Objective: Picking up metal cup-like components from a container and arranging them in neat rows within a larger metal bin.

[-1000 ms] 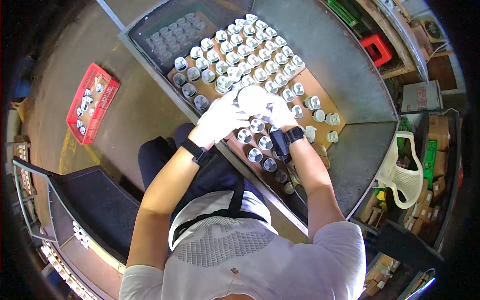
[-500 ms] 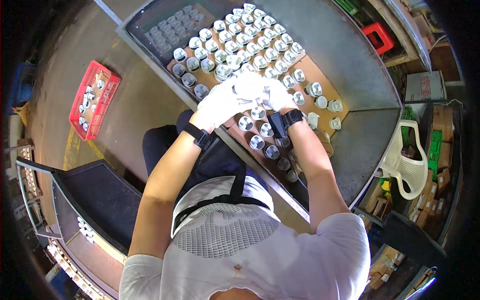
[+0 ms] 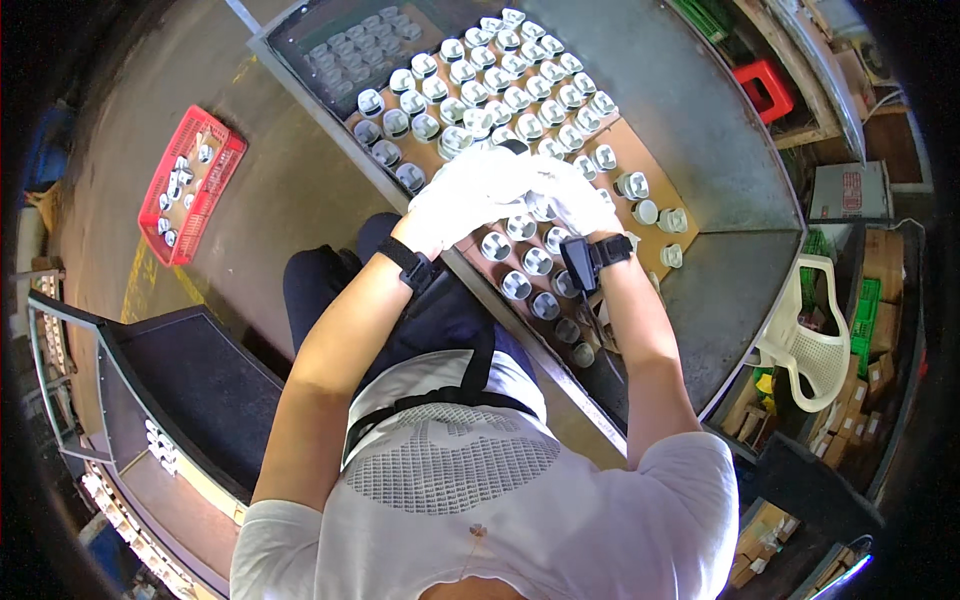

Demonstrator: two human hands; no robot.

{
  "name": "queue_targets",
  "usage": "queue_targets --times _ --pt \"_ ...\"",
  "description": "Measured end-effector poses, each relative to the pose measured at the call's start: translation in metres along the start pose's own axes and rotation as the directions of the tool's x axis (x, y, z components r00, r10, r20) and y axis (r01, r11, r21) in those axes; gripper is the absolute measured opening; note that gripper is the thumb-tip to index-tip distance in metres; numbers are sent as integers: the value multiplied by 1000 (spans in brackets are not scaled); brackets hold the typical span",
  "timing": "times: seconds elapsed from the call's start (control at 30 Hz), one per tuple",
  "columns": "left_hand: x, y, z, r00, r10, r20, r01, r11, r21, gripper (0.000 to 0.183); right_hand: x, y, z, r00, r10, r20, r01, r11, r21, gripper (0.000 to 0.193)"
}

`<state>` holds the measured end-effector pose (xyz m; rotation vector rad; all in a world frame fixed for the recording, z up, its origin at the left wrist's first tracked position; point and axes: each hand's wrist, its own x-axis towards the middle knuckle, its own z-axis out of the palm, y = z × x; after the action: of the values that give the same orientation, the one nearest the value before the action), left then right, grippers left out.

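Both my hands wear white gloves and meet over the near side of a cardboard-lined bench [image 3: 625, 150]. Strong glare washes out much of the fingers. My left hand [image 3: 465, 190] is closed round a piston, whose dark edge [image 3: 515, 147] shows just past the fingers. My right hand [image 3: 572, 198] is beside it, its fingers curled in against the left; whatever they grip is lost in the glare. Rows of silver pistons [image 3: 463, 72] stand upright beyond my hands. More pistons [image 3: 537, 261] stand below and between my wrists, near the bench's front edge.
A dark metal wall [image 3: 690, 110] bounds the bench at the far right. On the floor at left lies a red crate [image 3: 207, 215] with several pistons. A black-topped stand [image 3: 190, 375] is at lower left. A white plastic chair [image 3: 815, 365] is at right, near shelves with boxes.
My hands have shifted slightly to the right. The piston's bright round face between them no longer shows; a dark edge now appears at the top. The right hand has turned a little.
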<state>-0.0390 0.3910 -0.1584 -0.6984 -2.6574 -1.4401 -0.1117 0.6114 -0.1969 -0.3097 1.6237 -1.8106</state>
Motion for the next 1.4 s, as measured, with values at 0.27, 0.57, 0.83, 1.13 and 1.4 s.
queue_targets --times 0.27,0.57,0.83,1.13,1.4 --pt "-10 -7 13 920 -354 -169 295 909 -296 49 -21 -21 18 972 -228 52 222 832 -509 22" --pt "-9 -2 8 954 -297 -37 231 808 -542 60 -24 -27 26 984 -175 9 163 895 -414 26" --pt "-4 9 9 945 -295 -140 178 825 -537 86 -24 -35 18 991 -131 -40 86 827 -556 29" --pt "-5 15 4 962 -271 -35 230 872 -432 80 -24 -34 32 983 -42 -179 55 996 70 32" --pt "-5 9 8 936 -345 -69 225 738 -636 68 -20 -35 30 957 -136 -257 143 990 12 35"
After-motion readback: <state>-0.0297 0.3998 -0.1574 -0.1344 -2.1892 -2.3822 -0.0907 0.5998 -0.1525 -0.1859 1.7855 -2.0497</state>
